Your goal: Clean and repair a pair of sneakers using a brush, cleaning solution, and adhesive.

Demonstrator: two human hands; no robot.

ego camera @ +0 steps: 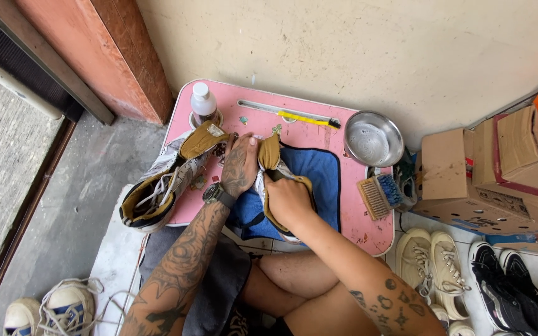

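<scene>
Nearest to us are our own bare knees, crossed at the bottom of the head view, with both tattooed forearms reaching away over them to a small pink surface (350,214) set against a cream wall.

Our left hand (239,167), a watch (217,195) at its wrist, lies flat and pressing on the far end of a tan and white shoe (274,163), fingers spread over its top. Our right hand (287,200) is curled around the near part of that same shoe, gripping its side. The shoe lies on a blue cloth (319,177) spread over the middle of the surface, and our two hands cover most of it, so we cannot make out its sole.

To the left, a second tan and white shoe (163,180) hangs half off the surface edge, laces loose. Far left on the surface stands a white-capped bottle (203,102). Along the far edge a yellow toothbrush (306,119) lies in a groove, and a steel bowl (373,138) sits at the far right corner. Just near of the bowl, two brushes (381,194) rest at the right edge, one wooden, one blue-bristled.

On the floor to the right are cardboard boxes (487,174), a cream pair of sneakers (434,261) and a black pair (518,289). Near left, a white pair with blue trim (51,308) lies on the concrete.
</scene>
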